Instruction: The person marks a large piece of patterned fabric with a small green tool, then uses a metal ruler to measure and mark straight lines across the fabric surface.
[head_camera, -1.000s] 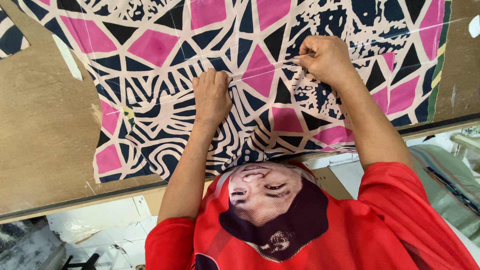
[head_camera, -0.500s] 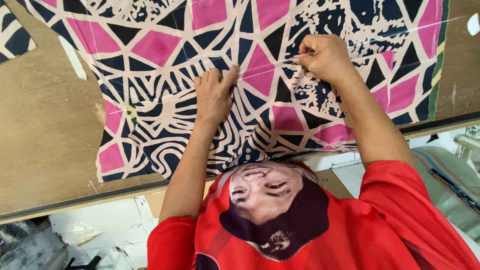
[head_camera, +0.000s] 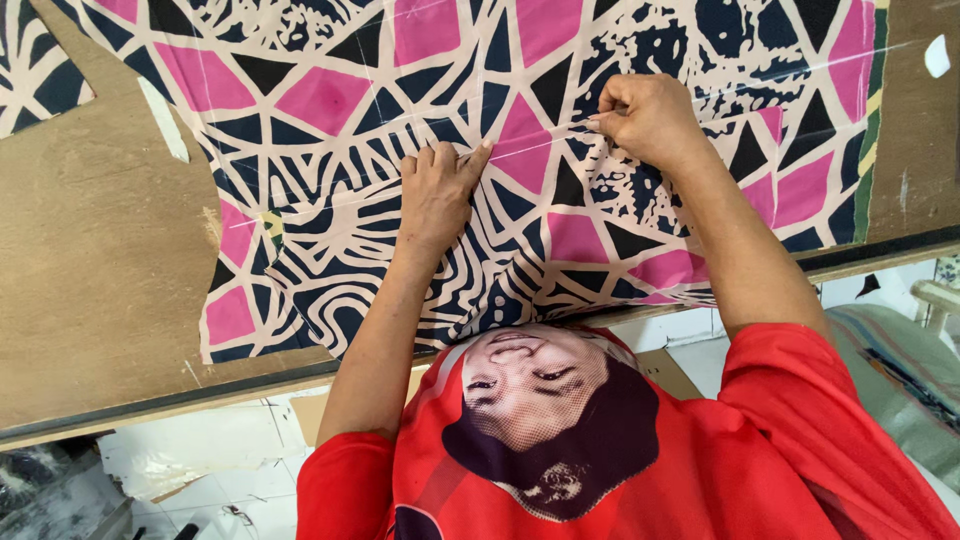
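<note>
Right now I am pressing my left hand flat on the pink, navy and cream geometric-print cotton fabric, fingers loosely apart and the forefinger stretching toward a crease. I am keeping my right hand curled shut, its fingertips pinching that same raised fold of cloth, near the left forefinger but not touching it. The fabric is lying spread over the brown worn wooden board table, its cut edge hanging close to the near rim. My red printed shirt is showing below the table edge.
</note>
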